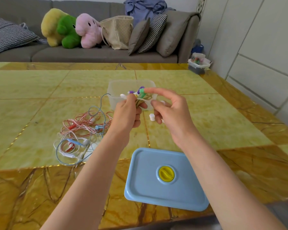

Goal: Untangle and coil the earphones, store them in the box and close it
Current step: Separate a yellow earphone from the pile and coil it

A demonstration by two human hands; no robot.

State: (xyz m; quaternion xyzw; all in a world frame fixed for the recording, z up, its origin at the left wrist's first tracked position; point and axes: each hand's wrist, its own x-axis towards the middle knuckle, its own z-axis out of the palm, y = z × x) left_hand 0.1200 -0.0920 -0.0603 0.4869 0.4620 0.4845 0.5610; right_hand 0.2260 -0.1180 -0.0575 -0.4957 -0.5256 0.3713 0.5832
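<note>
Nearest the table's front edge lies the pale-blue rectangular plastic lid [165, 180], removed for access. Both hands, left [126, 113] and right [171, 112], pinch a yellow-green earphone coil [143, 98] above the clear plastic box [116, 90]; tangled earphones [83, 130] await left.

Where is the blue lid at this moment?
The blue lid lies flat on the table, near its front edge, below the right hand, apart from the clear box.

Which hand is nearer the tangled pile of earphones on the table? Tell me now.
Left. The left hand is raised just right of the tangled pile of earphones, gripping a coiled bundle. The right hand is farther right, beyond the left hand.
</note>
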